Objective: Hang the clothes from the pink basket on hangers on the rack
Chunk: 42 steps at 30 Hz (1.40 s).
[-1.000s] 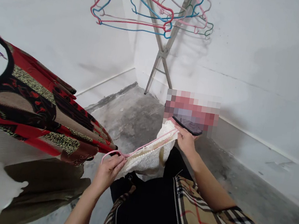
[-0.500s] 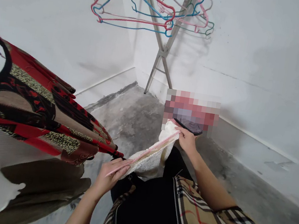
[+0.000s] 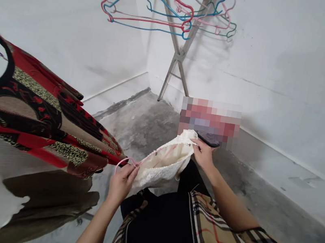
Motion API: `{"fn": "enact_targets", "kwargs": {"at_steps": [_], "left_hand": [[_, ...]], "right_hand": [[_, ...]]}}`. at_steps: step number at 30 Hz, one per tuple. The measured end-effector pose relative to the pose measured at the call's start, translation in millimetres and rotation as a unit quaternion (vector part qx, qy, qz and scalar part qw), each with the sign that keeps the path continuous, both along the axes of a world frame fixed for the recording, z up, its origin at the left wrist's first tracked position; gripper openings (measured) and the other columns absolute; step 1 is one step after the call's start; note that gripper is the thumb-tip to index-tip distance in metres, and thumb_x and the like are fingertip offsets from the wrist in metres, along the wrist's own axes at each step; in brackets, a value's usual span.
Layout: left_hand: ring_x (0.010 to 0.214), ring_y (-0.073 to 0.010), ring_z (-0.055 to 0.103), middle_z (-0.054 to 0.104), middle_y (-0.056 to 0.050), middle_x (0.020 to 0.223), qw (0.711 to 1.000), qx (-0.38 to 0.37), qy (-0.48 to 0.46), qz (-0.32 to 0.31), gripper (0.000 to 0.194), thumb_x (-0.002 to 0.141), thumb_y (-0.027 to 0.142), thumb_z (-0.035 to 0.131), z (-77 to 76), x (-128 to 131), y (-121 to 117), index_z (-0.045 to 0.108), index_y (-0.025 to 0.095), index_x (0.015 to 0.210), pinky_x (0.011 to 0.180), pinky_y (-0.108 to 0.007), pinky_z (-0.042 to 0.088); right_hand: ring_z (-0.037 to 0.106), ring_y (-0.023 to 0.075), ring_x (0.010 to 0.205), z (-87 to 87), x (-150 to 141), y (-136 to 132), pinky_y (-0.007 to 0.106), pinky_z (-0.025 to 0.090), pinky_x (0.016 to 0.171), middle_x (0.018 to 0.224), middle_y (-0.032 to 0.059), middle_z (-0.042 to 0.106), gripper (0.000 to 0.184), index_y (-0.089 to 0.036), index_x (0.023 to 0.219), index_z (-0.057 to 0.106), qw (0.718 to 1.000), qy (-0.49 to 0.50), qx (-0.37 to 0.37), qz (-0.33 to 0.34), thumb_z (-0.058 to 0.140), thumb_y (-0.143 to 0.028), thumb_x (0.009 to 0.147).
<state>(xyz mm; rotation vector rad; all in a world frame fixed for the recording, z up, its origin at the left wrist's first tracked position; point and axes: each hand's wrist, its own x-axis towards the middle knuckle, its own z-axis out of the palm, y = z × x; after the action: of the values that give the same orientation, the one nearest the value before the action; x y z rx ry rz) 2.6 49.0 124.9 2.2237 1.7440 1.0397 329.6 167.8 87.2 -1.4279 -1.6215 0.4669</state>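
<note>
Spread wider since the earlier frame: white lace garment (image 3: 162,173) | left hand (image 3: 122,183), fingers closed around pink wire hanger (image 3: 146,158) | right hand (image 3: 203,154), fingers pinching garment's top edge

No words, labels, brands, numbers or signs can be read in this view. A pixelated patch (image 3: 210,121) just above the white lace cloth (image 3: 163,167) hides whatever lies behind it, so nothing there can be made out.
</note>
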Motion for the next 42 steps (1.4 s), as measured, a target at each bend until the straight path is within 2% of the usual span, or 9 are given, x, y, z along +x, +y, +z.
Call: {"fn": "enact_targets", "kwargs": {"at_steps": [3, 7, 12, 14, 19, 30, 34, 38, 42], "left_hand": [[0.082, -0.0191, 0.07, 0.075, -0.008, 0.093, 0.999, -0.011, -0.019, 0.036, 0.028, 0.094, 0.033, 0.051, 0.2, 10.2, 6.3, 0.073, 0.019, 0.101, 0.073, -0.029, 0.055], [0.079, -0.0187, 0.069, 0.075, -0.007, 0.086, 0.998, 0.015, -0.055, -0.011, 0.027, 0.093, 0.033, 0.052, 1.3, 22.1, 13.1, 0.073, 0.019, 0.098, 0.071, -0.029, 0.055], [0.08, -0.0177, 0.069, 0.076, -0.007, 0.09, 0.993, 0.035, -0.083, -0.074, 0.023, 0.091, 0.03, 0.054, 16.0, 20.4, 19.2, 0.073, 0.019, 0.087, 0.075, -0.03, 0.055], [0.079, -0.0173, 0.07, 0.076, -0.007, 0.088, 0.991, 0.036, -0.087, -0.099, 0.022, 0.091, 0.029, 0.054, 25.9, 17.0, 22.1, 0.073, 0.019, 0.084, 0.074, -0.029, 0.055], [0.076, -0.0167, 0.07, 0.076, -0.007, 0.084, 0.985, 0.056, -0.099, -0.131, 0.02, 0.09, 0.027, 0.056, 46.0, 12.7, 29.7, 0.074, 0.018, 0.088, 0.07, -0.027, 0.055], [0.07, -0.0156, 0.064, 0.071, -0.007, 0.078, 0.985, 0.041, -0.052, -0.162, 0.029, 0.093, 0.036, 0.053, 55.8, 26.9, 47.4, 0.073, 0.017, 0.102, 0.066, -0.025, 0.051], [0.073, -0.0158, 0.062, 0.066, -0.005, 0.077, 0.99, 0.053, 0.065, -0.114, 0.034, 0.091, 0.043, 0.055, 54.5, 4.1, 52.5, 0.069, 0.022, 0.114, 0.067, -0.024, 0.047], [0.074, -0.0165, 0.06, 0.065, -0.004, 0.076, 0.992, 0.045, 0.116, -0.022, 0.026, 0.093, 0.032, 0.051, 43.5, -29.1, 56.2, 0.074, 0.022, 0.103, 0.067, -0.025, 0.045], [0.097, -0.0238, 0.061, 0.069, -0.01, 0.104, 0.983, 0.096, 0.111, 0.105, 0.028, 0.089, 0.034, 0.058, 37.2, -33.4, 54.2, 0.07, 0.022, 0.111, 0.086, -0.036, 0.045]], "right_hand": [[0.067, 0.0171, 0.07, 1.5, -4.6, -12.3, 0.03, 0.054, 0.07, 0.094, 0.0067, 0.075, 0.037, -0.017, 0.107, 0.073, 0.997, -0.012, -0.006, 0.08, 0.046, -0.028, 0.085], [0.067, 0.0152, 0.072, 15.7, -1.1, -22.9, 0.027, 0.054, 0.072, 0.091, 0.0028, 0.075, 0.03, -0.022, 0.107, 0.073, 0.981, -0.039, -0.016, 0.187, 0.055, -0.033, 0.085], [0.062, 0.0217, 0.102, 50.3, 19.8, -14.7, 0.037, 0.049, 0.093, 0.115, 0.0116, 0.066, 0.042, -0.018, 0.121, 0.064, 0.983, -0.083, 0.135, 0.089, 0.055, -0.041, 0.088], [0.055, 0.0249, 0.115, 62.2, 25.0, -9.8, 0.041, 0.042, 0.1, 0.123, 0.0118, 0.062, 0.047, -0.021, 0.128, 0.06, 0.968, -0.165, 0.141, 0.125, 0.057, -0.045, 0.087], [0.061, 0.0176, 0.096, 75.8, 21.4, -5.7, 0.033, 0.041, 0.088, 0.098, 0.0064, 0.069, 0.035, -0.025, 0.113, 0.067, 0.921, -0.281, 0.079, 0.259, 0.039, -0.04, 0.098], [0.066, 0.0143, 0.081, 100.5, -11.6, -20.1, 0.025, 0.048, 0.074, 0.085, 0.0048, 0.071, 0.04, -0.02, 0.106, 0.07, 0.908, -0.248, 0.167, 0.294, 0.036, -0.039, 0.1], [0.068, 0.0157, 0.089, 115.3, 2.1, -19.2, 0.026, 0.051, 0.08, 0.096, 0.0043, 0.074, 0.037, -0.023, 0.107, 0.071, 0.929, -0.219, 0.164, 0.251, 0.04, -0.04, 0.098], [0.069, 0.0181, 0.087, 120.1, 21.7, -17.4, 0.029, 0.052, 0.081, 0.093, 0.0051, 0.074, 0.037, -0.023, 0.102, 0.073, 0.948, -0.201, 0.168, 0.182, 0.041, -0.042, 0.096], [0.07, 0.0193, 0.086, 117.2, 26.0, -17.9, 0.03, 0.053, 0.079, 0.092, 0.0056, 0.075, 0.038, -0.022, 0.099, 0.072, 0.956, -0.189, 0.165, 0.15, 0.04, -0.043, 0.096]]}}
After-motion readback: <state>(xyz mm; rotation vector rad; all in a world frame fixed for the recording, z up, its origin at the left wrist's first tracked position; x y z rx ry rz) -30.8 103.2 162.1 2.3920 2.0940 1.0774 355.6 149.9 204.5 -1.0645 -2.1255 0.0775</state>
